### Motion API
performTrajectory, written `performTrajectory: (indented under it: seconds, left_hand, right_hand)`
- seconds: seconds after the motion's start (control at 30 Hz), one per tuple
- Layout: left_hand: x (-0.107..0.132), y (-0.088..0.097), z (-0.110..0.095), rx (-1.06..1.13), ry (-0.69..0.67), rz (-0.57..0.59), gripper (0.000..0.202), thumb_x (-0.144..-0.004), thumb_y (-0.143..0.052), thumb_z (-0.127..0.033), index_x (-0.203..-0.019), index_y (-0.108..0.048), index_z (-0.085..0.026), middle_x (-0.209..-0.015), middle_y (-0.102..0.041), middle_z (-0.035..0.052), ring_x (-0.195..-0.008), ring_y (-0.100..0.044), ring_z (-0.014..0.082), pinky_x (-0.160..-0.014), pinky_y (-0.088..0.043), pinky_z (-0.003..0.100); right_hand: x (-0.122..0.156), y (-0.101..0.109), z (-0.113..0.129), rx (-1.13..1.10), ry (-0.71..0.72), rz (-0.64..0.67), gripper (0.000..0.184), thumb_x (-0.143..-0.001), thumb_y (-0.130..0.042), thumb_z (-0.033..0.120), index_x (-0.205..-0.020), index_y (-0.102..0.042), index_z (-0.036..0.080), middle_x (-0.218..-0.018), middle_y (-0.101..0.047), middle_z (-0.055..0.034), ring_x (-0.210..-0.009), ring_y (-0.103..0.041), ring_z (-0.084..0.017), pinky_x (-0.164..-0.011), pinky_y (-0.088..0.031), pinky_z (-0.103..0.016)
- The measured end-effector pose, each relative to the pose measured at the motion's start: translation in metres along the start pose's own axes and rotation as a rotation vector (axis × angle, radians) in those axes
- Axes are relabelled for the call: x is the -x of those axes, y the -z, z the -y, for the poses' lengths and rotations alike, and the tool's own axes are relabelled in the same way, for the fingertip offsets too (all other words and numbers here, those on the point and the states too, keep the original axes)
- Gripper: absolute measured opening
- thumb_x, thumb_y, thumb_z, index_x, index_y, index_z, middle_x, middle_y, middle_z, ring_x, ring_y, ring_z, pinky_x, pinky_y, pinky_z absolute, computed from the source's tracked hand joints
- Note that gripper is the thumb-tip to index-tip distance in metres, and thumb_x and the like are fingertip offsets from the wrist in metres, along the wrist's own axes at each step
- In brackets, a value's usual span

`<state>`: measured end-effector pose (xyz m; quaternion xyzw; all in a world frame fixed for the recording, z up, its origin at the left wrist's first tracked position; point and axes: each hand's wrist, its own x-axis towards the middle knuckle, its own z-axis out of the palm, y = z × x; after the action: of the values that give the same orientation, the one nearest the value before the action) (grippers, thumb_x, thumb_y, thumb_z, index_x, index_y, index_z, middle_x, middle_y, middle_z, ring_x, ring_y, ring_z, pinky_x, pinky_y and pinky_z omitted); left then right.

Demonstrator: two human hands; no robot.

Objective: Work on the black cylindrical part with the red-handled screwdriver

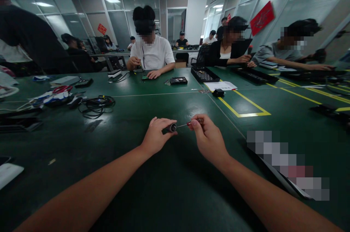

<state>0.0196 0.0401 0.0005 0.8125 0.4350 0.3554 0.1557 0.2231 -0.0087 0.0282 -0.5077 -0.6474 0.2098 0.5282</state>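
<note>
While two hands pinch, the left (155,135) holds one small cylinder (172,127), the right (209,137) one screwdriver (188,124).

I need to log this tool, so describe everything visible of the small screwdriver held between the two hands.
The small screwdriver is slim, with a thin bright metal shaft and a reddish handle. It lies roughly level above the green table, not touching it. The right hand pinches the handle; most of it is hidden by the fingers. The shaft's tip meets a small dark round part held by the left hand. Finer detail is too small to tell.
</note>
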Motion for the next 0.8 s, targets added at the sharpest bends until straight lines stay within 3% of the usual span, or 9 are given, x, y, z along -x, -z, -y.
performTrajectory:
  seconds: [0.47,0.63,0.8]
  left_hand:
    - [-0.0016,0.002,-0.0018,0.04,0.056,0.019,0.035,-0.084,-0.079,-0.028,-0.118,-0.071,-0.027,-0.118,-0.074,0.0048,-0.114,-0.065,0.0264,-0.117,-0.03,0.058]
    - [-0.0018,0.0014,-0.0023,0.038,0.062,0.023,0.036,-0.083,-0.08,-0.025,-0.118,-0.071,-0.027,-0.117,-0.074,0.0043,-0.113,-0.065,0.0262,-0.117,-0.03,0.058]
    - [-0.0019,0.0019,-0.0031,0.015,0.058,0.019,0.035,-0.084,-0.079,-0.029,-0.118,-0.071,-0.027,-0.115,-0.074,0.0042,-0.109,-0.066,0.0262,-0.114,-0.035,0.057]
  right_hand:
    - [-0.0014,0.0063,-0.0008,-0.059,-0.004,-0.145,0.021,-0.103,-0.048,0.041,-0.099,-0.059,0.024,-0.086,-0.07,-0.0037,-0.081,-0.068,-0.021,-0.074,-0.051,-0.037]
    - [0.0,0.0047,0.0019,-0.037,0.045,-0.079,0.018,-0.103,-0.048,0.039,-0.099,-0.058,0.024,-0.085,-0.07,-0.003,-0.08,-0.068,-0.021,-0.073,-0.05,-0.036]
    - [-0.0018,0.0036,-0.0018,-0.003,0.005,-0.068,0.019,-0.102,-0.048,0.039,-0.098,-0.058,0.024,-0.085,-0.07,-0.0039,-0.08,-0.068,-0.023,-0.073,-0.05,-0.037]
